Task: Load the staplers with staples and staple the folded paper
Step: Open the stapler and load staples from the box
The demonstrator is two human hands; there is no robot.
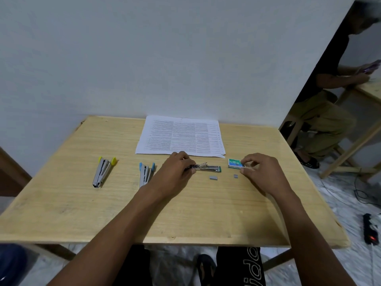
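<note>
Pale wall backs the wooden surface (185, 215); my left hand (175, 175) grips the opened green stapler (209, 168) mid-surface, and my right hand (261, 172) pinches the staple box (234, 163) just right of it. Loading is in hand, I judge: next, a strip must seat straight in the channel.

Green stapler (208, 167) open ctr, yellow stapler (103, 172) & blue stapler (145, 174) left, paper (181, 137) behind.
</note>
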